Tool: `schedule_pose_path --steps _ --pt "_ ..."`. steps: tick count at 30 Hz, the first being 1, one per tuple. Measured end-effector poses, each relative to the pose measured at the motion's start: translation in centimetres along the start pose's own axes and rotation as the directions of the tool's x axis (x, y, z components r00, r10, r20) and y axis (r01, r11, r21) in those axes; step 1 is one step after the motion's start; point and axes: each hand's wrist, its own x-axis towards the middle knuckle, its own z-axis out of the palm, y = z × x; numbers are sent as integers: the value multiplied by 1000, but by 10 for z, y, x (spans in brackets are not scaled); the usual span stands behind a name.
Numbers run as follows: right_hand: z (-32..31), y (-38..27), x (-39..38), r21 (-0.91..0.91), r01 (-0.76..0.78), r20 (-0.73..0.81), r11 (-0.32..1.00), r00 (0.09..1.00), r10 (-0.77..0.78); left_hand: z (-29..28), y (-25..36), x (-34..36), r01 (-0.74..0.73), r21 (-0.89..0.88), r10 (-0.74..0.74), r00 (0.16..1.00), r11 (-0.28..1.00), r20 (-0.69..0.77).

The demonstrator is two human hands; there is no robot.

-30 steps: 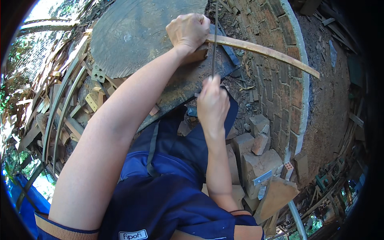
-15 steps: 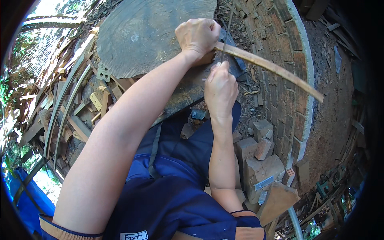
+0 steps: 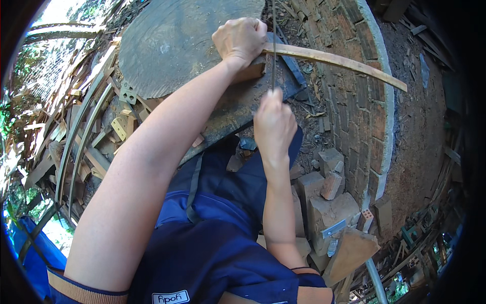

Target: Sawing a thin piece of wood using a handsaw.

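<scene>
My left hand is closed over one end of a long, slightly curved wooden strip, at the right edge of a big round wooden stump top. The strip sticks out to the right past the fist. My right hand is a fist nearer to me, gripping what looks like a saw seen edge-on. Its thin dark blade points away from me and crosses the strip just right of my left hand. The saw's handle is hidden in the fist. A wooden block shows below my left hand.
A low brick wall curves along the right. Scrap wood is heaped at the left, with perforated bricks among it. Broken concrete blocks and a wooden board stand beside my right arm.
My right hand has drawn the saw back toward me, and the blade now stands more upright in view. My left hand sits slightly farther left, and the strip's free end appears higher.
</scene>
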Motion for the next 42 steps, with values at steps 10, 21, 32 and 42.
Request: schedule_pose_path --steps 10,21,32,42 --pt "-9 7 -31 9 -42 123 999 992 41 7 -1 -3 18 -59 -20 999 998 -45" --pt "5 16 -25 26 8 -8 1000 1000 -7 7 -1 3 29 1 -29 998 1000 -55" --pt "4 11 -14 21 25 38 999 999 -26 4 -3 0 28 -11 -28 999 1000 -31" --pt "13 15 -22 46 2 25 999 1000 -3 6 -2 -1 27 -27 -27 999 999 -33"
